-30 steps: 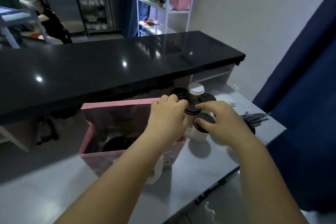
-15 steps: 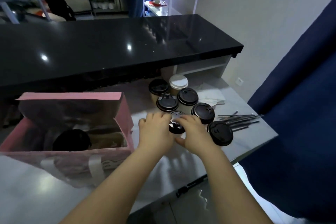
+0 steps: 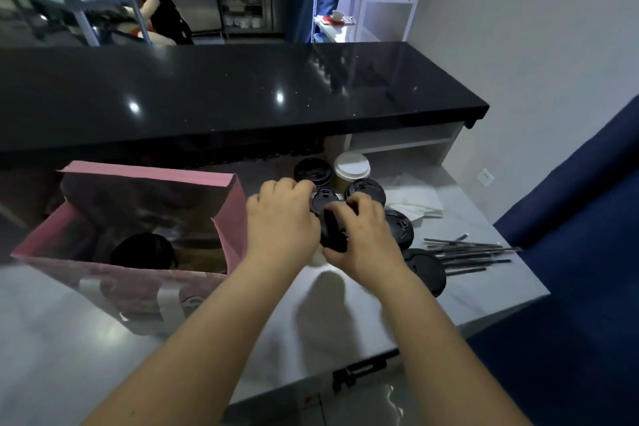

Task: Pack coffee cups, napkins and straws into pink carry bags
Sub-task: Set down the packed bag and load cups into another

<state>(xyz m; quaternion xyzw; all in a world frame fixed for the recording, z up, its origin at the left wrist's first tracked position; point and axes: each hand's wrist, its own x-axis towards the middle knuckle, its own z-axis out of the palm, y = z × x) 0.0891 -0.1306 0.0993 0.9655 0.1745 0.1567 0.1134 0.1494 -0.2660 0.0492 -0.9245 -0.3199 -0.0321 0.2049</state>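
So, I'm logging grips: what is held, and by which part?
The left hand and right hand grip a black-lidded coffee cup around its lid, one on each side.

Near strip of the pale grey stone-look worktop (image 3: 345,315): bare, open approach from the front edge.

Left: open pink paper carry bag (image 3: 228,218), mouth upward. One black-lidded cup inside (image 3: 141,252) at near-left; the rest of the floor seems free, view dim.

Rear: glossy black raised counter (image 3: 242,97) overhangs, capping lift there.

Right: cluster of black-lidded paper cups (image 3: 366,190), white-lidded paper cup (image 3: 352,166), crumpled white napkins (image 3: 418,201) and loose black straws (image 3: 473,252) block a low sweep.

Gap between bag and cluster: filled by left hand (image 3: 281,228) and right hand (image 3: 363,239) gripping one black-lidded held cup (image 3: 326,204).
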